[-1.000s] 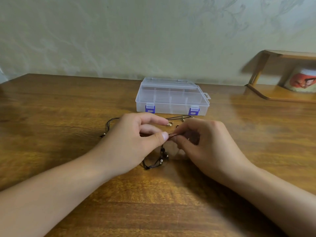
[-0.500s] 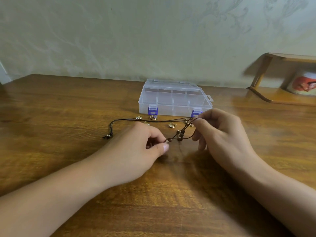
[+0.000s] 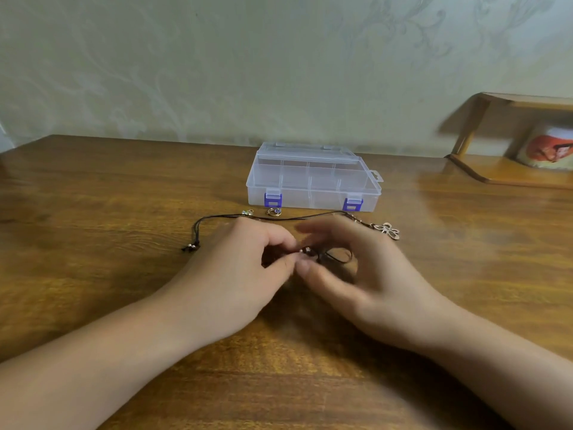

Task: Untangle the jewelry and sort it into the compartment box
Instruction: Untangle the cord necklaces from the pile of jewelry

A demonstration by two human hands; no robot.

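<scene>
A black beaded cord (image 3: 307,250) lies tangled on the wooden table (image 3: 93,212). My left hand (image 3: 242,274) pinches it by the beads between thumb and fingers. My right hand (image 3: 369,274) is blurred. It curls over a loop of the same cord, with its thumb tip beside the beads. The cord's long strand runs left to knotted ends (image 3: 190,248). A thin chain with a flower pendant (image 3: 391,230) pokes out beyond my right hand. A small ring (image 3: 274,211) and a tiny charm (image 3: 247,212) lie loose in front of the clear compartment box (image 3: 313,178), whose lid is down over purple latches.
A wooden shelf (image 3: 508,172) stands at the far right with a printed cup (image 3: 548,148) under it. A wall rises just behind the box. Bare wood spreads to the left and along the near edge.
My right hand had pulled the cord out to the right and has come back against my left hand. The flower pendant is now uncovered at the right. The box has not moved.
</scene>
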